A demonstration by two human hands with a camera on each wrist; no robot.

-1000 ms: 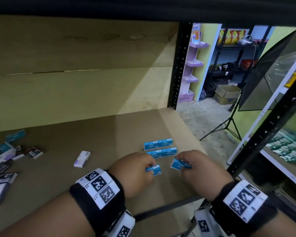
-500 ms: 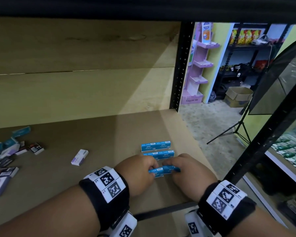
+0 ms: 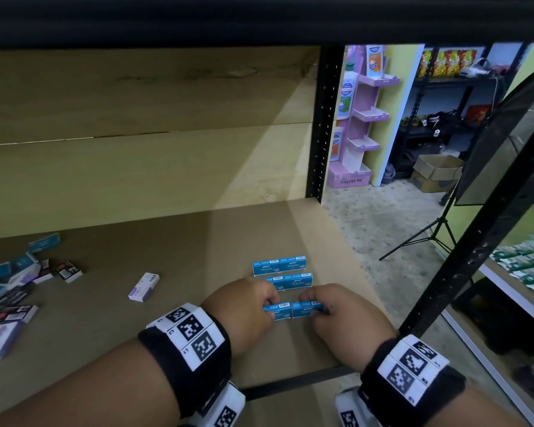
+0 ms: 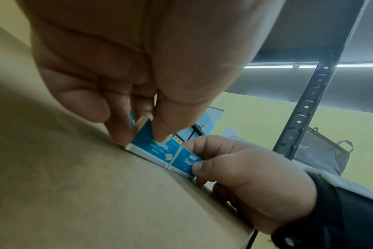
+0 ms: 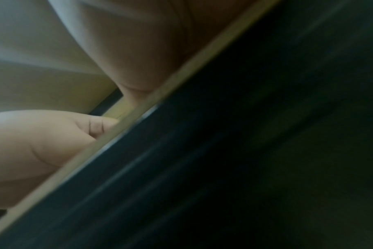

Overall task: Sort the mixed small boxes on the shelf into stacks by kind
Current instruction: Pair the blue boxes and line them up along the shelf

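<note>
Two small blue staples boxes stand end to end near the shelf's front right. My left hand (image 3: pixel 261 305) pinches the left blue box (image 3: pixel 279 311), seen also as the left blue box (image 4: pixel 153 143) in the left wrist view. My right hand (image 3: pixel 316 305) pinches the right blue box (image 3: pixel 305 309), whose front shows as the right blue box (image 4: pixel 185 162). Behind them lie two more rows of blue staples boxes: a middle row (image 3: pixel 292 281) and a far row (image 3: pixel 279 265). The right wrist view is dark and blurred.
A white and purple box (image 3: pixel 144 286) lies alone left of centre. A mixed heap of blue, black and purple boxes (image 3: pixel 10 291) covers the shelf's left end. A black upright (image 3: pixel 322 124) marks the right rear corner, and the shelf's front edge (image 3: pixel 296 385) runs just under my wrists.
My hands brought their two blue boxes together from a small gap until the ends meet, in a row in front of the other two rows. The camera view shifted slightly left.
</note>
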